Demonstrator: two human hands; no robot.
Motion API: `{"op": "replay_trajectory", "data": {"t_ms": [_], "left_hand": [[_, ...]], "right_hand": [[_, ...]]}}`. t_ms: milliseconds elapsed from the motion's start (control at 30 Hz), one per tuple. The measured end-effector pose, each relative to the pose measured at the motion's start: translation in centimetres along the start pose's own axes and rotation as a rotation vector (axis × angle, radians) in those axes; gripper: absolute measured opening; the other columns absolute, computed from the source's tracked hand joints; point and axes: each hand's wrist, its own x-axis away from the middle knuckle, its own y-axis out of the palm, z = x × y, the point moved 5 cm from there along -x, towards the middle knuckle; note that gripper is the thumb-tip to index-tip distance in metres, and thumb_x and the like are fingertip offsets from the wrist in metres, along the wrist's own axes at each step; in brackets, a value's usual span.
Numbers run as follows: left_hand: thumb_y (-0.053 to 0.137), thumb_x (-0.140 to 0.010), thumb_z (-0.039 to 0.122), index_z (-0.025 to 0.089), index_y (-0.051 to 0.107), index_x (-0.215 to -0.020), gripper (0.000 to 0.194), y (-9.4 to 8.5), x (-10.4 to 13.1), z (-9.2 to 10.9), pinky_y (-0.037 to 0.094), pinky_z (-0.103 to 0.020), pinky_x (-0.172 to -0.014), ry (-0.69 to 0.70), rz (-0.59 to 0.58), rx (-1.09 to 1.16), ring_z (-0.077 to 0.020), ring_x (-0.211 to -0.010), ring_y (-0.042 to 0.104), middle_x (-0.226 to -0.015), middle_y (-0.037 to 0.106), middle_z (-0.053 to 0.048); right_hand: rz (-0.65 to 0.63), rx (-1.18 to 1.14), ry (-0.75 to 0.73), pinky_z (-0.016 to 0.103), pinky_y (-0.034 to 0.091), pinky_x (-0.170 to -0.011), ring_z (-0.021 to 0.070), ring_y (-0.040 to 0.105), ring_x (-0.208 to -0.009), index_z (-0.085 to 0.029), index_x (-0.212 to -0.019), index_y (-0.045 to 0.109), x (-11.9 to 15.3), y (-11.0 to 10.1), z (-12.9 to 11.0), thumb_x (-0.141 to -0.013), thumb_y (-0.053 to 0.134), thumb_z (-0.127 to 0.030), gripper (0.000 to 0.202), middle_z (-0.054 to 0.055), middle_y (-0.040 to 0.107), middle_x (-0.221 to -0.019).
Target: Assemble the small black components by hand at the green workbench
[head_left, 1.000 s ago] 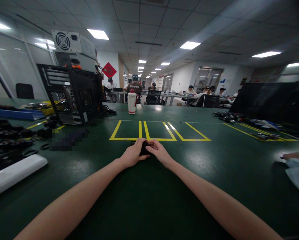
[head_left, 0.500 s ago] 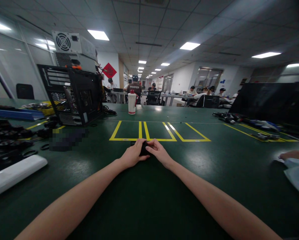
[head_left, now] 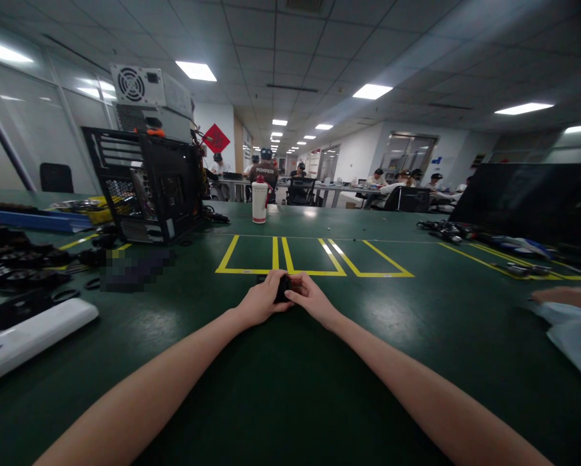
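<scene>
We wrap our left hand (head_left: 265, 299) around a small, blocky black thing (head_left: 282, 290) and pinch its side with our right hand (head_left: 312, 299), maybe to steady it, near the flat yellow tape (head_left: 317, 273) on the green table (head_left: 290, 382).

small object (head_left: 283, 289): black. tabletop (head_left: 290, 388): dark green, with pale glare patches. tape outlines (head_left: 324, 274): yellow. bottle (head_left: 260, 202): white body, red lid, red marking round the base. computer case (head_left: 186, 194): black. power supply unit (head_left: 168, 88): pale grey, with a dark fan grille of concentric rings. wall diamond (head_left: 216, 138): red, darker figure at centre. tray (head_left: 37, 221): blue. long bar (head_left: 42, 336): white. co-worker's sleeve (head_left: 569, 330): pale blue. seated person's shirt (head_left: 264, 171): dark brown, pale lettering. ceiling (head_left: 339, 39): grey, gridded in squares, white light panels.
</scene>
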Motion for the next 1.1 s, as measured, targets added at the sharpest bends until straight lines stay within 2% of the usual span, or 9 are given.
{"op": "replay_trajectory", "data": {"t_ms": [133, 300, 433, 600, 800, 1000, 1100], "left_hand": [[0.058, -0.071, 0.037, 0.023, 0.023, -0.119, 0.061, 0.23, -0.11, -0.15, 0.047, -0.039, -0.075, -0.009, 0.007, -0.023, -0.0241, -0.096, 0.052, -0.117, 0.039, -0.007], [0.057, -0.071, 0.039, 0.024, 0.023, -0.118, 0.06, 0.24, 0.05, -0.3, 0.047, -0.039, -0.075, -0.005, 0.005, -0.023, -0.0237, -0.096, 0.052, -0.117, 0.038, -0.007], [0.057, -0.072, 0.039, 0.023, 0.023, -0.118, 0.059, 0.21, 0.19, -0.38, 0.047, -0.039, -0.075, -0.001, 0.009, -0.017, -0.0234, -0.094, 0.053, -0.116, 0.039, -0.007], [0.057, -0.072, 0.039, 0.023, 0.024, -0.117, 0.059, 0.28, 0.21, -0.4, 0.047, -0.038, -0.074, 0.015, 0.013, -0.023, -0.0237, -0.092, 0.054, -0.116, 0.039, -0.008], [0.057, -0.071, 0.039, 0.022, 0.024, -0.118, 0.06, 0.01, 0.26, -0.11, 0.047, -0.039, -0.075, 0.029, 0.018, -0.02, -0.024, -0.094, 0.053, -0.117, 0.039, -0.008], [0.057, -0.072, 0.039, 0.023, 0.024, -0.118, 0.059, -0.07, 0.18, 0.02, 0.046, -0.039, -0.076, 0.022, 0.0, -0.009, -0.0238, -0.095, 0.053, -0.116, 0.04, -0.008], [0.058, -0.071, 0.038, 0.023, 0.023, -0.119, 0.061, 0.08, 0.04, -0.22, 0.046, -0.039, -0.076, -0.004, -0.01, -0.007, -0.0242, -0.095, 0.052, -0.115, 0.041, -0.008]], "right_hand": [[0.045, 0.05, -0.037, 0.034, 0.038, -0.089, 0.0144, 0.05, -0.094, -0.021, -0.093, 0.05, -0.2, -0.28, 0.19, -0.074, 0.053, -0.03, 0.021, 0.001, 0.054, -0.094], [0.047, 0.039, 0.009, 0.034, 0.038, -0.088, 0.0154, 0.05, -0.095, -0.021, -0.098, 0.05, -0.42, -0.49, 0.63, -0.071, 0.056, -0.03, 0.028, 0.003, 0.054, -0.097], [0.031, 0.027, 0.056, 0.036, 0.039, -0.086, 0.0168, 0.052, -0.093, -0.02, -0.097, 0.05, -0.38, -0.49, 0.85, -0.071, 0.056, -0.031, 0.029, 0.004, 0.054, -0.099], [-0.017, -0.011, 0.005, 0.036, 0.04, -0.085, 0.0163, 0.051, -0.095, -0.022, -0.096, 0.048, -0.15, -0.08, 0.39, -0.068, 0.06, -0.026, 0.031, 0.002, 0.052, -0.101], [0.024, 0.044, -0.029, 0.035, 0.038, -0.088, 0.015, 0.05, -0.096, -0.022, -0.091, 0.05, -0.04, -0.12, 0.06, -0.075, 0.052, -0.029, 0.018, 0.001, 0.053, -0.095], [0.03, 0.008, 0.045, 0.036, 0.037, -0.089, 0.0167, 0.05, -0.097, -0.02, -0.096, 0.049, -0.31, -0.41, 0.41, -0.073, 0.055, -0.029, 0.026, 0.004, 0.053, -0.099], [-0.01, -0.045, 0.048, 0.037, 0.038, -0.087, 0.017, 0.052, -0.095, -0.019, -0.094, 0.048, -0.25, -0.25, 0.29, -0.069, 0.058, -0.028, 0.028, 0.003, 0.053, -0.098]]}}
